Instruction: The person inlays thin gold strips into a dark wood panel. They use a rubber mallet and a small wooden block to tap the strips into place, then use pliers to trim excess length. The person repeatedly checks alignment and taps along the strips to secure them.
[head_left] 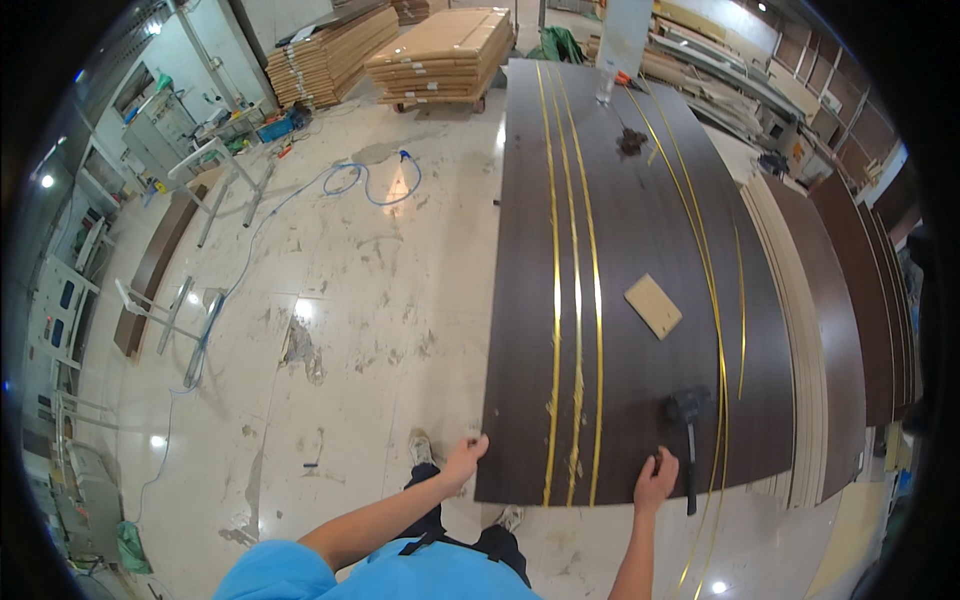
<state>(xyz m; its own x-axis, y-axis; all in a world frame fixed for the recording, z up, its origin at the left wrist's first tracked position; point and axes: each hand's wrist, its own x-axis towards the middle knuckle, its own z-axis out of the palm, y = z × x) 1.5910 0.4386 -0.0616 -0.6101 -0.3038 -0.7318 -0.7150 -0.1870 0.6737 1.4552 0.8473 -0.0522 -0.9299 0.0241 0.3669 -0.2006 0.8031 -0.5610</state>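
A long dark brown board point(520, 300) lies in front of me, with three gold strips point(578, 310) running lengthwise along it. My left hand point(464, 463) is closed at the board's left edge near the front corner, its fingers partly hidden. Over the front edge, my right hand point(655, 478) has its fingers curled toward the thumb; what they hold, if anything, is too small to make out. Just right of that hand lies a mallet point(690, 415) with a black head, its handle pointing toward me. Farther up rests a small tan block point(653, 306).
Loose gold strips point(712, 290) lie along the board's right side and hang over its front edge. Several panels point(815, 330) are stacked to the right. A clear bottle point(604, 88) stands at the far end. Metal stands point(190, 320) and a blue hose point(245, 255) occupy the left floor.
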